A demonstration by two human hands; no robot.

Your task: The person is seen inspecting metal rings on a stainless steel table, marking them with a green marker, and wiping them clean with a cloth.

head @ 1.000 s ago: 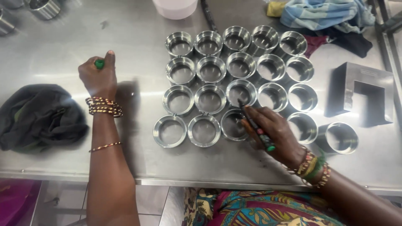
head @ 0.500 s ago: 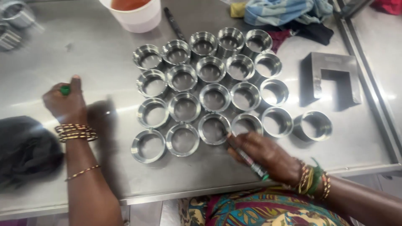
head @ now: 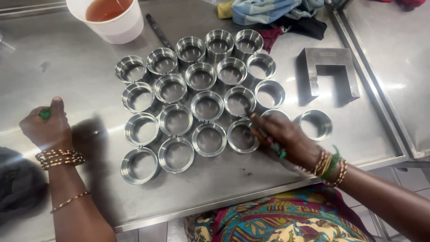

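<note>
**Right hand marking rings, left hand parked with cap**

Right hand [head: 286, 139] is closed around a dark pen [head: 268, 139] with a green end; the tip is held at the rim of a metal ring [head: 242, 135] in the front rows of the cluster. Left hand [head: 47, 127] is rested on the steel table [head: 58, 67], well apart from the rings, fingers curled with a small green cap [head: 45, 114] pinched under the thumb.

Step judged: rings being marked one at a time, front-right part of the grid in hand. One ring [head: 316, 124] is set apart to the right, beside a steel U-shaped block [head: 329, 74]. A steady tip on a narrow rim is likely called for next, without the touching neighbours being nudged.

Also seen: a white cup [head: 114, 20] of reddish liquid at the far edge, a dark stick [head: 158, 30] beside it, bundled cloths [head: 277, 11] at top.

Hard to tell: any mark left on the rings can't be made out. One ring [head: 275, 114] is mostly hidden by the right hand. A dark cloth [head: 18, 192] is cut off at the left edge.
</note>
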